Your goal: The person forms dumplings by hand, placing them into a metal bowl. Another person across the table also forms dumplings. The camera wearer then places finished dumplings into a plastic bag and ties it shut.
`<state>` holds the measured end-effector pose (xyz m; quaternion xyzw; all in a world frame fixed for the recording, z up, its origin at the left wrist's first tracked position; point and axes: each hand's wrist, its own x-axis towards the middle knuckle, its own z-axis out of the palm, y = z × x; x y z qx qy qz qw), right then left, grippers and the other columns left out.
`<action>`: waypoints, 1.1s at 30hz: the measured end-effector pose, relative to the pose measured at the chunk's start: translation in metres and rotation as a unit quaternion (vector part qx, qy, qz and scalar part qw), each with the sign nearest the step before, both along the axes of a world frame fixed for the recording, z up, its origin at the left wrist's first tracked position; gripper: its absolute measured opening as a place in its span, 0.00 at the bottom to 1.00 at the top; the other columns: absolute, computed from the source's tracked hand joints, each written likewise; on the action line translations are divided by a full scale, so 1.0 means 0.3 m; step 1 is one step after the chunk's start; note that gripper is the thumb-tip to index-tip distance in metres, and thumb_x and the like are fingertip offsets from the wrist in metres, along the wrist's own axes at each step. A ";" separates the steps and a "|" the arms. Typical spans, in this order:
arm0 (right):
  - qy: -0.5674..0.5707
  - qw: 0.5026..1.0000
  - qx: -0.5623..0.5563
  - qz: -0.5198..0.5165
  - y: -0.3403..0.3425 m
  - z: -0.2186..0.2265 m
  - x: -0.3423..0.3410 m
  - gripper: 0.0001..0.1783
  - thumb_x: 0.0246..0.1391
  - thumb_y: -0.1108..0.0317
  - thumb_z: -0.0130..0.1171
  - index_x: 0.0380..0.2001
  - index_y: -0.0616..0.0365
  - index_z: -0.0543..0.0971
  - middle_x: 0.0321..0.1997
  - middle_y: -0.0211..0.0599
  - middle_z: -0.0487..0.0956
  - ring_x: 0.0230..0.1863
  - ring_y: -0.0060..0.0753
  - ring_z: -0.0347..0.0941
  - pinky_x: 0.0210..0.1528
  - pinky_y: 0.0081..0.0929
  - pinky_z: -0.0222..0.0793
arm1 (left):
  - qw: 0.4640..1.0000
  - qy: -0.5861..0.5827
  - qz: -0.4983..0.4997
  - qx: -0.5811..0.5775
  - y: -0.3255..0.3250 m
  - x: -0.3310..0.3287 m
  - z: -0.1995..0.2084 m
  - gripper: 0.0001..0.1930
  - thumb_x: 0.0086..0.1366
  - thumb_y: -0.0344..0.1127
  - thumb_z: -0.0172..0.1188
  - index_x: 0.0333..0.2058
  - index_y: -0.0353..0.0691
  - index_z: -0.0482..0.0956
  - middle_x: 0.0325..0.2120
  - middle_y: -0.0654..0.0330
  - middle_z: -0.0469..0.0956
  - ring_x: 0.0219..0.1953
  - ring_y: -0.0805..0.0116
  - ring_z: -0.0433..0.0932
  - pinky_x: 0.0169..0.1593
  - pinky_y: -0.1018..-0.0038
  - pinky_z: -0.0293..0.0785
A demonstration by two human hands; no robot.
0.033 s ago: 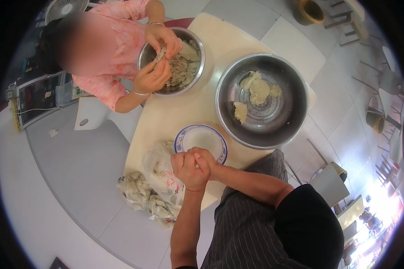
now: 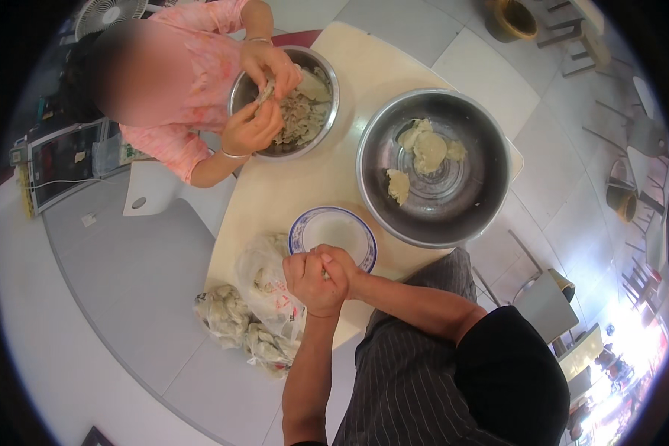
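Note:
My left hand and my right hand are clasped together, fingers wrapped tightly. A bit of a pale dough-like lump shows between them; the rest is hidden by my fingers. Directly beyond my hands, partly covered by them, is a white bowl with a blue patterned rim. A clear plastic bag lies just left of my left hand. To the far right stands a large metal basin, holding clumps of pale dough-like paste.
Across the table, a person in a pink top pinches a small piece over a metal bowl of torn, pale-brown bits. Filled plastic bags sit at the table's left edge. A chair stands on the right.

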<state>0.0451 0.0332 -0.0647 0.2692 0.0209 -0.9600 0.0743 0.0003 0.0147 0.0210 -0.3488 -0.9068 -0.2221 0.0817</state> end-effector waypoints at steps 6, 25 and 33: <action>0.036 0.992 0.119 0.001 0.006 0.013 0.008 0.10 0.57 0.62 0.44 0.28 0.52 0.72 0.27 0.27 0.69 0.30 0.23 0.65 0.32 0.23 0.65 | 1.000 0.007 0.004 -0.005 0.004 0.003 0.006 0.07 0.54 0.28 0.54 0.20 0.36 0.69 0.22 0.55 0.67 0.26 0.56 0.66 0.28 0.66 0.64; -0.011 0.994 -0.112 -0.009 -0.048 -0.037 0.007 0.12 0.55 0.55 0.48 0.28 0.51 0.72 0.29 0.30 0.72 0.31 0.29 0.69 0.34 0.28 0.67 | 1.000 0.013 0.017 -0.007 -0.023 0.025 0.001 0.07 0.54 0.28 0.54 0.19 0.37 0.69 0.22 0.55 0.68 0.27 0.55 0.67 0.29 0.64 0.64; -0.150 0.972 0.180 0.028 0.193 0.127 0.025 0.13 0.55 0.56 0.49 0.32 0.53 0.76 0.34 0.35 0.76 0.33 0.31 0.71 0.34 0.32 0.68 | 0.974 -0.152 0.013 0.167 0.081 0.040 0.067 0.09 0.58 0.31 0.57 0.23 0.34 0.72 0.25 0.53 0.71 0.30 0.57 0.71 0.34 0.66 0.67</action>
